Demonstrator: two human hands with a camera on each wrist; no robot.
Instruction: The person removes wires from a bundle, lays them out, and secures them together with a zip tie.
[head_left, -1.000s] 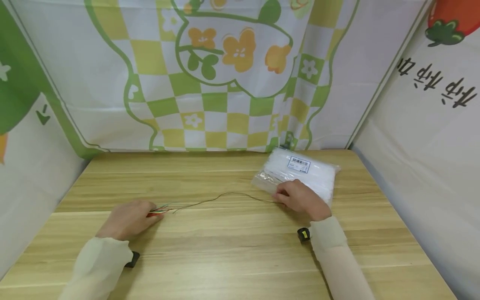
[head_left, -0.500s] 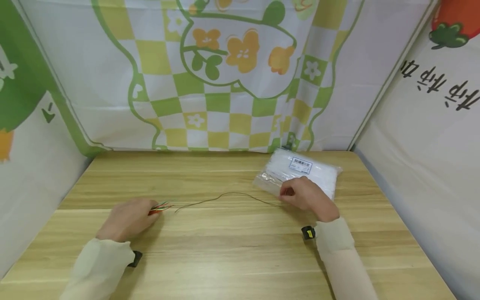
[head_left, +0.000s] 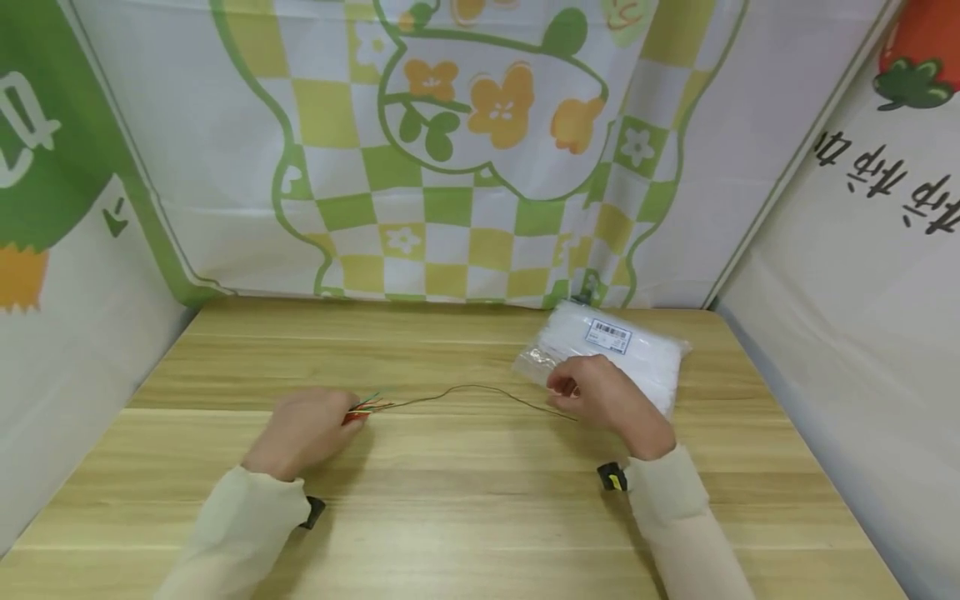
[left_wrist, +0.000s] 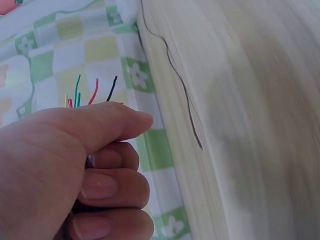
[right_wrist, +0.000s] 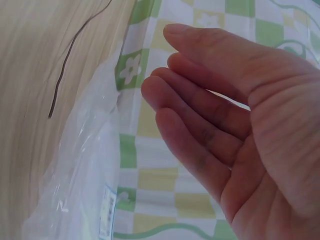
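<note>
My left hand (head_left: 307, 429) grips a bundle of thin coloured wires (head_left: 363, 407) over the left part of the table. Red, green, black and yellow ends (left_wrist: 94, 91) stick out past the thumb in the left wrist view; the rest of the bundle is hidden in the fist. A single dark brown wire (head_left: 472, 386) lies wavy on the wood between both hands. My right hand (head_left: 609, 398) hovers just over that wire's right end, fingers loosely bent and holding nothing. In the right wrist view the wire's end (right_wrist: 51, 114) is apart from the fingertips.
A clear plastic bag (head_left: 648, 358) of white contents, with a barcode label (head_left: 608, 335), lies behind the right hand. Patterned cloth (head_left: 450, 250) hangs along the wooden table's (head_left: 480, 508) back edge, with more cloth at both sides.
My right hand has let go of the brown wire's end and risen slightly off it. The left hand has moved right with the wire bundle, near the brown wire's left end.
</note>
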